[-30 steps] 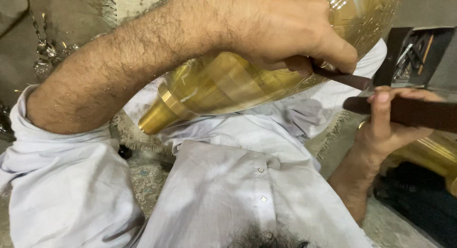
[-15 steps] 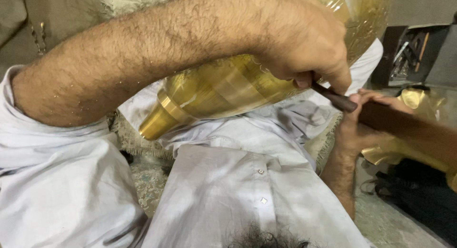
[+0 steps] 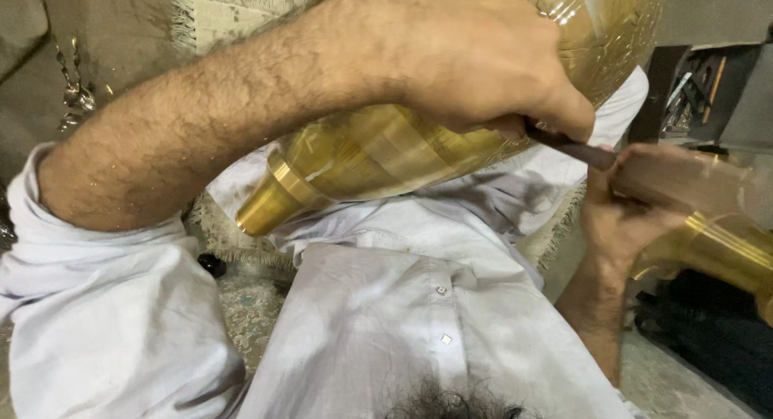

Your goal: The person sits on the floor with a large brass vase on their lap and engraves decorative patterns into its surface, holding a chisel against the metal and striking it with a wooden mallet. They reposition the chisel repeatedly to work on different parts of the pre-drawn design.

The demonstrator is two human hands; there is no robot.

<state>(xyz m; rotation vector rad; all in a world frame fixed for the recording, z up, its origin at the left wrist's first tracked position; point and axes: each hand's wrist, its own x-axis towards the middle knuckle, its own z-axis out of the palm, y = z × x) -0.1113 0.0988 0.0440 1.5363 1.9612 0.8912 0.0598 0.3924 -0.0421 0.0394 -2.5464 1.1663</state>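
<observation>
Patterned carpet (image 3: 250, 306) with a pale fringe covers the floor under the seated person, whose white shirt (image 3: 386, 338) fills the near foreground. Across the lap lies a large brass vessel (image 3: 378, 157), its narrow collared neck pointing down toward the left and its wide engraved body rising to the upper right. Over it reaches the left hand (image 3: 475, 61), fingers curled tight around the front of a dark slender tool (image 3: 576, 149), pinching it close to the metal just under the belly of the vessel. Further right, the right hand (image 3: 624, 206) is closed around the thick brown handle end of the same tool, which looks blurred. For clean work, the judgement would be to keep the front hand low and braced on the brass as a guide, let the rear hand supply steady pressure, and hold the vessel firm against the lap so the tip cannot skid. Beyond, a second brass piece (image 3: 717, 246) sits at the right edge, and a dark rack of hand tools (image 3: 692, 89) stands against the far wall
</observation>
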